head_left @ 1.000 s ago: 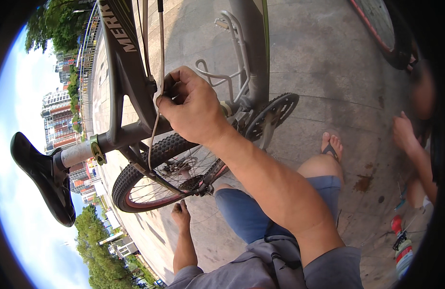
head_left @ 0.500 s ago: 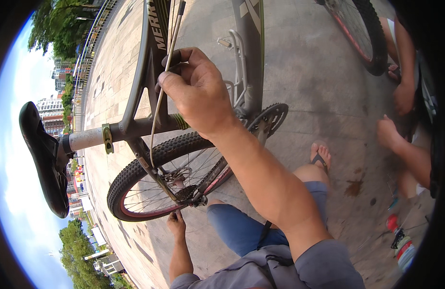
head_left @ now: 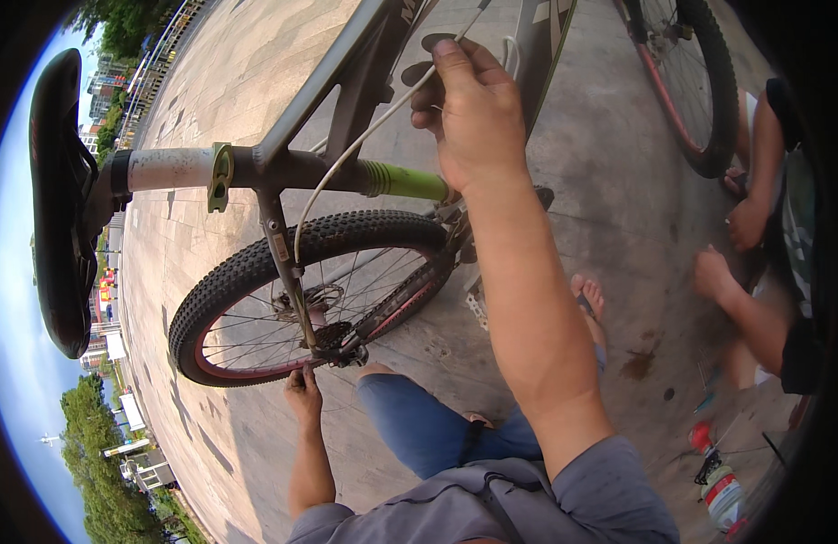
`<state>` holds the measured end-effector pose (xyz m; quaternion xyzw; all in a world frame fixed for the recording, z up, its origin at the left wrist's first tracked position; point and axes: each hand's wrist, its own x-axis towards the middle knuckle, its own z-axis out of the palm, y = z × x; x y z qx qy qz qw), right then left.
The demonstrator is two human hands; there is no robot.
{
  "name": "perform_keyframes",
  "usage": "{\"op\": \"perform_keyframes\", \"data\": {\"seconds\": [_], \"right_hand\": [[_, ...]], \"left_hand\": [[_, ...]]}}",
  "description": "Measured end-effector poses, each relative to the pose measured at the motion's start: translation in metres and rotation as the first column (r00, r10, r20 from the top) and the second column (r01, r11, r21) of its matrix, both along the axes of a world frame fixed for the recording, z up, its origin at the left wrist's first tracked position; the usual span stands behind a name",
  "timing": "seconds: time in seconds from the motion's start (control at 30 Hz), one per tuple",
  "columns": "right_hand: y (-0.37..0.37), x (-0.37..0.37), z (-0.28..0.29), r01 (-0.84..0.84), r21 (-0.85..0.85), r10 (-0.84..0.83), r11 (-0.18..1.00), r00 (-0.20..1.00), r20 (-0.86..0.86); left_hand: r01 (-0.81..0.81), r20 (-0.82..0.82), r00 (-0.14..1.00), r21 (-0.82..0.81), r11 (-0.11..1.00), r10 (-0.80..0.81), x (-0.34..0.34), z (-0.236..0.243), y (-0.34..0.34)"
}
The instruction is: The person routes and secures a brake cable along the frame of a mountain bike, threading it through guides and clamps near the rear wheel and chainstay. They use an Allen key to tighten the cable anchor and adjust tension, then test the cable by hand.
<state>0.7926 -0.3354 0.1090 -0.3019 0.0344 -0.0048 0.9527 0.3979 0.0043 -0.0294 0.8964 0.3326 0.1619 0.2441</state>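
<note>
Cable (head_left: 363, 138) crosses before the bike frame (head_left: 287, 170) — its length bowing down-left from our right hand (head_left: 478, 104), thumb and fingers pinched on it, toward the rear wheel (head_left: 242, 269). Our left hand (head_left: 304, 397), farther off, sits by that wheel's lower edge — we cannot tell whether its bunched fingers grip anything.

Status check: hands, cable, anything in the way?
Right hand pinching thin off-white cable; left hand beside black-tyred wheel, grip unclear. Cable crosses grey round frame tube.
</note>
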Motion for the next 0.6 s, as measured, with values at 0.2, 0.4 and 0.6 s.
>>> {"op": "perform_keyframes", "data": {"seconds": [0.2,0.4,0.6], "right_hand": [[0.001,0.001,-0.004,0.007,0.014,-0.007,1.0,0.999,0.043],[0.001,0.004,-0.008,0.027,-0.008,-0.027,1.0,1.0,-0.013],[0.002,0.004,-0.007,-0.021,0.064,0.023,0.998,0.999,-0.027]], "left_hand": [[0.006,0.101,0.995,-0.08,0.997,0.002,-0.012,-0.008,-0.009],[0.145,0.074,0.988,-0.139,0.98,-0.136,-0.018,0.004,-0.022],[0.132,0.181,0.983,-0.768,0.627,0.015,0.019,0.043,-0.06]]}}
